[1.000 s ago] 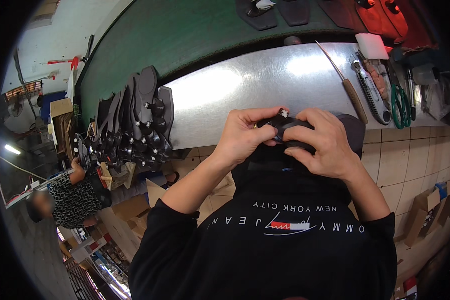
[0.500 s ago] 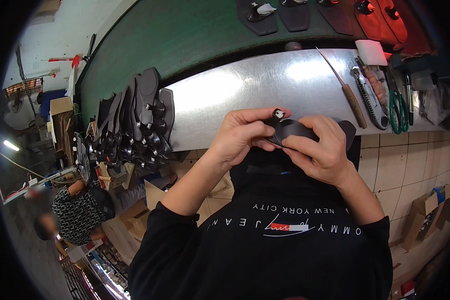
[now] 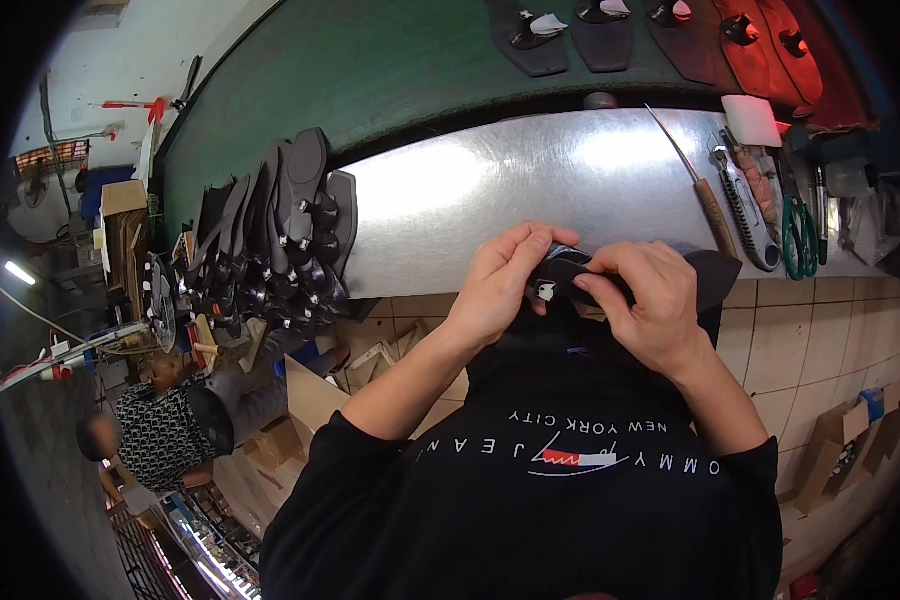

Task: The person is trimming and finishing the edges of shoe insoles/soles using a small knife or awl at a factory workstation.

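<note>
Head view, looking down. Both hands met at the near edge of the metal-topped bench (image 3: pixel 490 190), close to the person's chest. The left hand (image 3: pixel 498 285) and the right hand (image 3: pixel 652 305) were each closed in a pinching grip on one black shoe piece (image 3: pixel 570 275), probably an insole or sole, though the fingers hid most of its outline; a small pale mark showed on it beside the left thumb. The piece was held above the bench's front edge, not resting flat on it. To the left, a row of black soles with heels (image 3: pixel 290 235) stood on edge, packed side by side. To the right lay an awl with a wooden handle (image 3: pixel 705 195), a metal tool (image 3: pixel 745 205) just beside it, and green-handled scissors (image 3: pixel 798 222). Further soles (image 3: pixel 530 35) lay on the green belt (image 3: pixel 370 70) behind the bench.
</note>
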### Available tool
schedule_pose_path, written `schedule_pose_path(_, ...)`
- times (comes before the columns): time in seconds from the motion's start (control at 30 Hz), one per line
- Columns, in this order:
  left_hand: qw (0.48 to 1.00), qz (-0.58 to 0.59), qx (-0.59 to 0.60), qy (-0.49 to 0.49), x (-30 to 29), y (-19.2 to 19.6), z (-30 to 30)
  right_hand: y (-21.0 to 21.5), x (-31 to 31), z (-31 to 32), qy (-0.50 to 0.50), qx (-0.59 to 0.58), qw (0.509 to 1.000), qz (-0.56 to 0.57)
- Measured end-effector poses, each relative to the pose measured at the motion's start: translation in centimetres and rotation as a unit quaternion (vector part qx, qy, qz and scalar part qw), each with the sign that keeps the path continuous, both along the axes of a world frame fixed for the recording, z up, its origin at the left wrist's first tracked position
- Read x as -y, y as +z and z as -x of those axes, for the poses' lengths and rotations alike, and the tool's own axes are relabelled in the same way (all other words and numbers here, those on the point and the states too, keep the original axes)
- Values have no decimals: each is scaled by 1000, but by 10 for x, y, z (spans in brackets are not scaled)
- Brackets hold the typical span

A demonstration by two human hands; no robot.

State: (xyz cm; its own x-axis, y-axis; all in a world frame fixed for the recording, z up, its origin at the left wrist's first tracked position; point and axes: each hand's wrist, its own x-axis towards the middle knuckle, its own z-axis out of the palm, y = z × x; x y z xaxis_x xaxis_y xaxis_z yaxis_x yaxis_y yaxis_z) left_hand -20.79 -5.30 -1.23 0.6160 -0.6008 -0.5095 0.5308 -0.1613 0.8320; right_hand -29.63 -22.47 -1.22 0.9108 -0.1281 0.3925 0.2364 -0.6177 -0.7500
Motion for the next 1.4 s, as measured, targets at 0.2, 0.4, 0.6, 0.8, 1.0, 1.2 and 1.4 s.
schedule_pose_path(0.2,993,-40,96,-60,-1,3,4,-1,-3,2,-7,-15,1000,-21)
schedule_pose_path(0.4,994,-28,70,-84,-1,-1,4,-2,-3,6,-12,-39,998,-51)
schedule_pose_path(0.6,985,-19,138,-102,0,-8,4,-7,-1,9,-8,-89,992,-85)
schedule_pose_path(0.8,987,-39,134,-85,-3,-12,5,-8,-1,10,-17,-165,969,-182)
schedule_pose_path(1.0,988,-20,140,-58,-6,-11,6,-3,3,3,28,-222,951,-214)
schedule_pose_path(1.2,998,-23,15,-61,-8,6,-2,11,9,-9,81,-265,935,-219)
schedule_pose_path(1.4,989,108,-64,78,-30,-3,-22,14,32,-37,-42,68,996,-42)
